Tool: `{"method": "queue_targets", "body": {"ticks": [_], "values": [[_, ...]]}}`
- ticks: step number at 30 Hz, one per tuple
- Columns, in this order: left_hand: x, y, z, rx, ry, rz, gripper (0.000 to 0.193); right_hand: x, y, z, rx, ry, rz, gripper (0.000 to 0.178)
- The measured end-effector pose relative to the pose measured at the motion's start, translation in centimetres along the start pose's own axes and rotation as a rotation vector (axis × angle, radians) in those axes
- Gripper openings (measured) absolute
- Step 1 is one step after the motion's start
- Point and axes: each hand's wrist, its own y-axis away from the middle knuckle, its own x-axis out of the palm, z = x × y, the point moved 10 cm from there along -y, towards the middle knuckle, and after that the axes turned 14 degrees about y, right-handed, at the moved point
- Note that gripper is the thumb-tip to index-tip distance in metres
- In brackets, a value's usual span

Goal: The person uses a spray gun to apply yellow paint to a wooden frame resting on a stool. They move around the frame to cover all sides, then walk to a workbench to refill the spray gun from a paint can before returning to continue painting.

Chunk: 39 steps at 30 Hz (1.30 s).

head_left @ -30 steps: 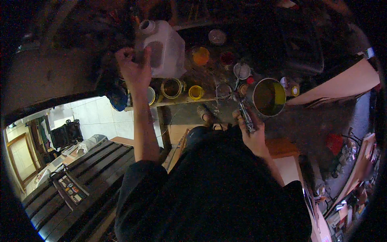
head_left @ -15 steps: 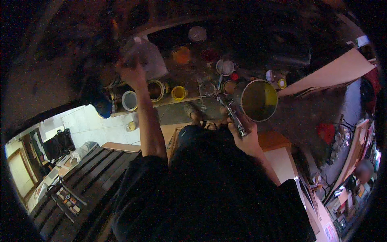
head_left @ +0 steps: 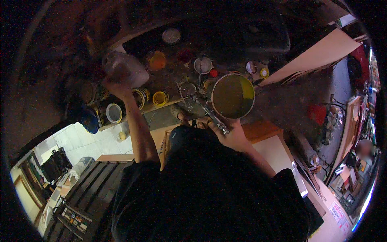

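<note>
My left hand (head_left: 117,86) reaches out over the bench and is closed on a pale translucent plastic jug (head_left: 135,72); its fingers are dim and smeared. With my right hand (head_left: 234,137) I grip a metal spray gun (head_left: 213,116), its front end pointing away and to the left. Right beside the gun is a large round open container (head_left: 231,99), yellow-green on its inner wall. Whether it is joined to the gun I cannot tell. Near my left forearm stand an open grey-white can (head_left: 114,113) and a yellow can (head_left: 160,99).
Along the dim bench sit an orange pot (head_left: 156,60), a pale tub (head_left: 202,65) and a small red cap (head_left: 213,73). A long pink board (head_left: 310,58) leans at the right. Dark slats (head_left: 94,183) lie at lower left, and a wooden box (head_left: 260,131) stands right of me.
The whole view has swung, so the bench and its cans appear further left. Both hands keep their holds on the jug and the spray gun.
</note>
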Motion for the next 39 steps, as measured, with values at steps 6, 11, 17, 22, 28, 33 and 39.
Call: {"method": "queue_targets", "body": {"ticks": [6, 11, 17, 22, 28, 33, 39], "values": [[0.0, -0.6, 0.9, -0.090, -0.075, 0.096, 0.072, 0.2, 0.6, -0.6, 0.017, -0.002, 0.072, 0.038], [-0.1, -1.0, 0.1, -0.036, -0.023, 0.122, 0.073, 0.0, 1.0, -0.6, 0.062, -0.140, 0.033, 0.033], [-0.1, -1.0, -1.4, 0.035, 0.089, 0.131, 0.075, 0.8, 1.1, -1.5, 0.082, -0.164, 0.052, 0.033], [-0.3, -1.0, -0.4, 0.096, -0.206, 0.273, 0.076, 0.3, 2.8, -2.6, 0.110, -0.024, -0.004, 0.031], [-2.6, -2.0, 1.6, 0.277, -0.366, 0.244, 0.066, -2.0, 3.1, -0.2, 0.006, -0.010, -0.062, 0.030], [-4.3, -0.7, -5.3, 0.355, -0.317, 0.204, 0.057, -2.3, 3.5, 1.0, -0.079, 0.090, -0.145, 0.028], [-6.2, 0.7, -11.3, 0.186, -0.112, 0.138, 0.048, -1.8, 4.4, 1.1, 0.010, -0.074, -0.190, 0.029]]}}
